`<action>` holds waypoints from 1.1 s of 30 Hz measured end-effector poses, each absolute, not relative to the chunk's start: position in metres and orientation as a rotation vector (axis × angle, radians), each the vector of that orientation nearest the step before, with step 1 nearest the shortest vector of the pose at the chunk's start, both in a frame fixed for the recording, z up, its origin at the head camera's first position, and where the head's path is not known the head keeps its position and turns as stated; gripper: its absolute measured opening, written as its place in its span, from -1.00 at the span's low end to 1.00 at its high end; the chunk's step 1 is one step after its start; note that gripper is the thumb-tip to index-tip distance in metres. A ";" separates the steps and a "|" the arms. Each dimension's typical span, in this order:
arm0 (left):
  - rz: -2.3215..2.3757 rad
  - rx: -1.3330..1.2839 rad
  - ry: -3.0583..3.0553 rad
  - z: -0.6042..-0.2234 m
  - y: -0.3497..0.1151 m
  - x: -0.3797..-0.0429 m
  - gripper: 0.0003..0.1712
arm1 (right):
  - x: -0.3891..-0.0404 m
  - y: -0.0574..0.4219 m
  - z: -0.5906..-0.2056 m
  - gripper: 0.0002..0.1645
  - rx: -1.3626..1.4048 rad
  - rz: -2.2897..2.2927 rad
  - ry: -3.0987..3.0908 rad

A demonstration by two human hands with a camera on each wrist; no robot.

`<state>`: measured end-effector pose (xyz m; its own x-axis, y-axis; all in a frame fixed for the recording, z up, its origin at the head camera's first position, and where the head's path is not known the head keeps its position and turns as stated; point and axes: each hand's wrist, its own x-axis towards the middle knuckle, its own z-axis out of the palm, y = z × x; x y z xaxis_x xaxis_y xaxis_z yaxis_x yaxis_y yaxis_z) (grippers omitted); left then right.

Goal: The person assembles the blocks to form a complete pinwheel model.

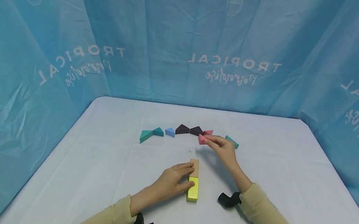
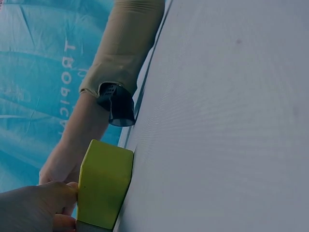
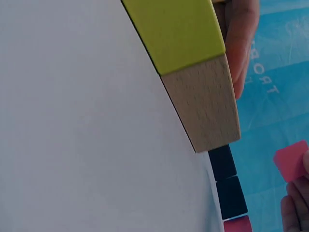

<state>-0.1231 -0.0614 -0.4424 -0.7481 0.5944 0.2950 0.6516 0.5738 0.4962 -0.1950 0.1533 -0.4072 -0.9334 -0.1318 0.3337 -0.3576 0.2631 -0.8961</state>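
My right hand (image 1: 223, 151) pinches a pink triangular block (image 1: 202, 139) between thumb and fingers, held above the white table. The same pink block (image 3: 291, 160) shows at the right edge of the right wrist view. My left hand (image 1: 173, 179) rests on two blocks set end to end: the fingertips touch a plain wood block (image 1: 195, 168), and the thumb touches a yellow block (image 1: 193, 191). In the left wrist view the left thumb lies against the yellow block (image 2: 105, 186). Another pink block (image 1: 208, 132) is partly hidden behind the right hand.
Farther back, an arc of triangular blocks includes two green ones (image 1: 146, 135) at left, a light blue one (image 1: 170, 132), two black ones (image 1: 182, 129) and a green one (image 1: 233, 142) behind the right hand. Blue printed cloth (image 1: 171, 56) surrounds the white table (image 1: 85, 161).
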 end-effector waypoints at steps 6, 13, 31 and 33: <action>-0.907 -1.076 -2.694 -0.442 -0.062 -0.123 -0.45 | -0.193 0.150 -0.412 -0.74 0.493 1.735 -2.330; -0.932 -1.075 -2.678 -0.442 -0.062 -0.123 -0.45 | -0.191 0.146 -0.419 -0.77 0.520 1.778 -2.353; -0.924 -1.084 -2.674 -0.443 -0.062 -0.124 -0.45 | -0.202 0.150 -0.470 -0.76 0.531 1.792 -2.475; -0.916 -1.083 -2.678 -0.444 -0.061 -0.124 -0.45 | -0.201 0.150 -0.471 -0.77 0.530 1.768 -2.480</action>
